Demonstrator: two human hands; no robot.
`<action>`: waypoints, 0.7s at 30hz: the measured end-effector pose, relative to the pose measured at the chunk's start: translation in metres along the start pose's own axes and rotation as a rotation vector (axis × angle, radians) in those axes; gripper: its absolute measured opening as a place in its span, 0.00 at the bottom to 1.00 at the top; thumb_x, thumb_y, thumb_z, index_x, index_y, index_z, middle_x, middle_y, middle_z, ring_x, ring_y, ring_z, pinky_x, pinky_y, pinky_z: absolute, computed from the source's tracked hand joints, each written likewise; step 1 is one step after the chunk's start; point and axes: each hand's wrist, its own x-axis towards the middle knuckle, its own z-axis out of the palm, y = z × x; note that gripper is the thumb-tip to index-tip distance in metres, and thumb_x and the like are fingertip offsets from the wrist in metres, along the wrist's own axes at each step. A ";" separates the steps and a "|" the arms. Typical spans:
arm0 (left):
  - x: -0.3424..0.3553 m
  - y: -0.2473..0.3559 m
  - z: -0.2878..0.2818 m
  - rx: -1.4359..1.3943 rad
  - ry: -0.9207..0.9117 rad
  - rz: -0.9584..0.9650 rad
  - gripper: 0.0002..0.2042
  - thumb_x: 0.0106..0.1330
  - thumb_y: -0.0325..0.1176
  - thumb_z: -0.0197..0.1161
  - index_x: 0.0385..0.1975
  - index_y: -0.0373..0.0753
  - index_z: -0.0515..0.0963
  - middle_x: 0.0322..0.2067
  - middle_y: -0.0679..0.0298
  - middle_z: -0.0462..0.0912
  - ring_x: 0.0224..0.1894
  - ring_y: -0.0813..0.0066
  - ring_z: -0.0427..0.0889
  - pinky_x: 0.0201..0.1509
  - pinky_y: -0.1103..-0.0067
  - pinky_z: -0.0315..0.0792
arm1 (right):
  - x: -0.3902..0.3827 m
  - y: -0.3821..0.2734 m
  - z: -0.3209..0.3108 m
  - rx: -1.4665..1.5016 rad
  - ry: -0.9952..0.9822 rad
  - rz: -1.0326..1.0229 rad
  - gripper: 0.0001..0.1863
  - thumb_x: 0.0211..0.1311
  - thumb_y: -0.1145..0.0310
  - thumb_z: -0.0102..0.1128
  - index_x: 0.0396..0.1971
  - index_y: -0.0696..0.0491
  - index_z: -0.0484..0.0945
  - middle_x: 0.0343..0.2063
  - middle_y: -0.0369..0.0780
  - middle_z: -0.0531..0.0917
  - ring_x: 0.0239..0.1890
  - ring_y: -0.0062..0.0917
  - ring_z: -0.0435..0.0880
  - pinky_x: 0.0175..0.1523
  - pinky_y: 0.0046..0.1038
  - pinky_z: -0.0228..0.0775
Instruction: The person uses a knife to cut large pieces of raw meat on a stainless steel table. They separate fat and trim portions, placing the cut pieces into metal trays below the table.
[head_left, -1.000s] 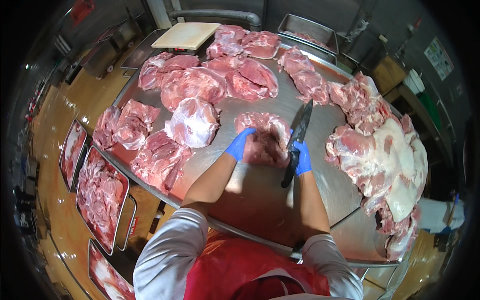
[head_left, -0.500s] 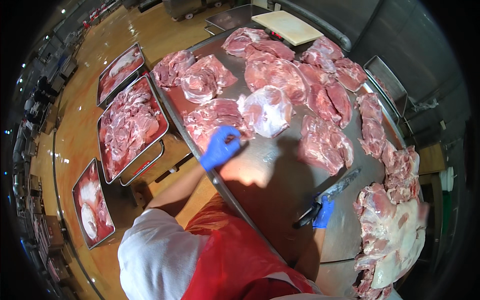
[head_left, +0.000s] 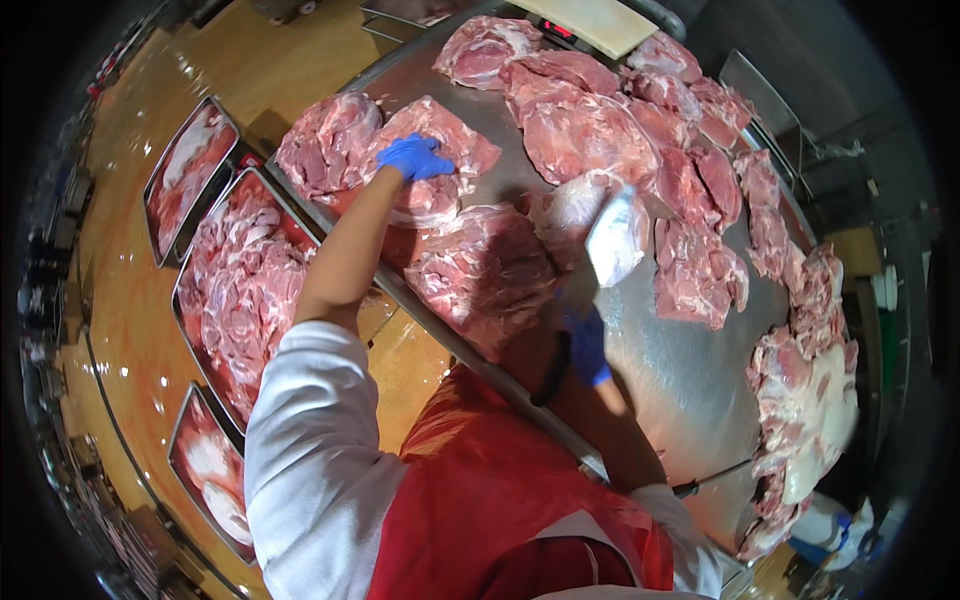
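Note:
At the far left of the steel table (head_left: pixel 690 385), my left hand (head_left: pixel 415 158), in a blue glove, lies over a slab of raw meat (head_left: pixel 430 120) with its fingers spread on the surface. Closer to me, my right hand (head_left: pixel 583 345), gloved in blue too, is closed on a knife (head_left: pixel 552 372) with a dark handle. Shadow and motion blur its blade, which points away from me. A wide dark-red meat slab (head_left: pixel 485 265) lies left of the knife. Beyond the right hand is a piece with a pale membrane (head_left: pixel 615 240).
Several more meat cuts (head_left: pixel 590 135) cover the far side, beside a white board (head_left: pixel 600 22). At the right lie pieces with pale skin (head_left: pixel 810 420). A thin rod with a black handle (head_left: pixel 686 488) rests near my right sleeve. Metal trays of meat (head_left: pixel 245 290) stand at the left.
My left hand has reached away from me onto the far-left slab, its fingers now spread. My right hand has swung left with the knife. The whole view has shifted.

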 end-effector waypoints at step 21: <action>-0.058 0.037 -0.025 0.031 0.034 0.291 0.23 0.58 0.60 0.61 0.36 0.43 0.80 0.38 0.54 0.84 0.44 0.52 0.82 0.48 0.62 0.73 | 0.100 -0.019 -0.003 0.213 0.305 0.130 0.21 0.69 0.69 0.55 0.59 0.59 0.68 0.36 0.34 0.79 0.37 0.18 0.76 0.45 0.25 0.73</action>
